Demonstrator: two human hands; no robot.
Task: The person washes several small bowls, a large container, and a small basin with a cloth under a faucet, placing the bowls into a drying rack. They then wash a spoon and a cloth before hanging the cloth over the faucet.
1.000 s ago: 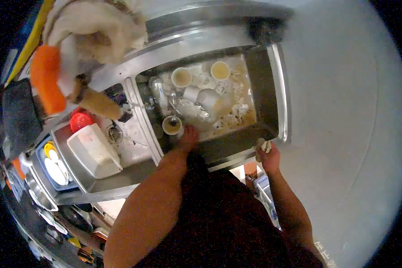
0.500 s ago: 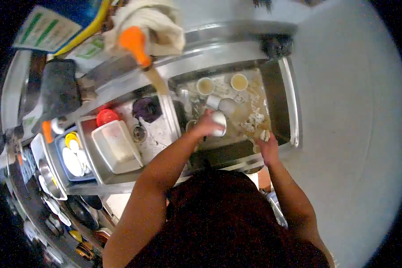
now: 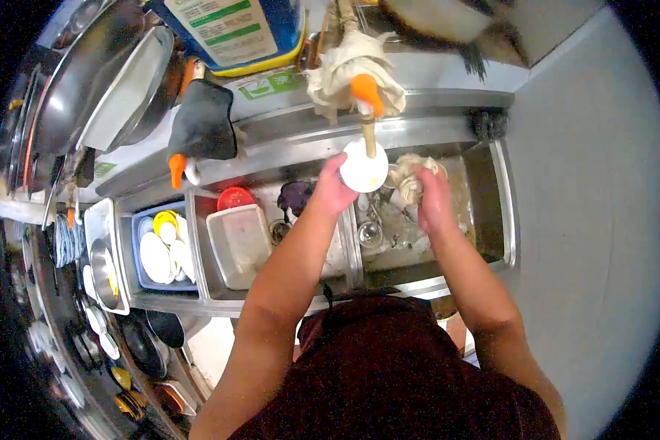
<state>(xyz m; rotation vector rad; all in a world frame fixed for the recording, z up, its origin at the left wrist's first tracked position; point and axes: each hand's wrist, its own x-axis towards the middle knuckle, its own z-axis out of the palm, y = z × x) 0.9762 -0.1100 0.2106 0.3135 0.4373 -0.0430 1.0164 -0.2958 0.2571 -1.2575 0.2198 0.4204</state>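
My left hand [image 3: 333,189] grips the side of a small white bowl [image 3: 364,173] with a small yellowish spot inside. The bowl is right under the end of the tap spout [image 3: 369,139], near the divider between two sink basins. Over the right-hand basin, my right hand [image 3: 435,204] is closed on a crumpled beige cloth [image 3: 409,178], to the right of the bowl. The cloth partly hides pale cups behind it. Below, a clear round glass [image 3: 370,234] lies in the right basin [image 3: 444,265] among wet residue.
An orange tap handle [image 3: 367,89] has a cream cloth [image 3: 330,81] wrapped behind it. The middle basin holds a whitish tub [image 3: 238,249], a red bowl [image 3: 235,199] and a dark purple cloth [image 3: 295,198]. Farther left, a blue tub [image 3: 145,276] contains several white dishes. A grey wall [image 3: 572,242] borders the right.
My left hand has raised the bowl from the right basin to the tap spout. My right hand has carried the cloth up from the basin's front right. The view has shifted left.
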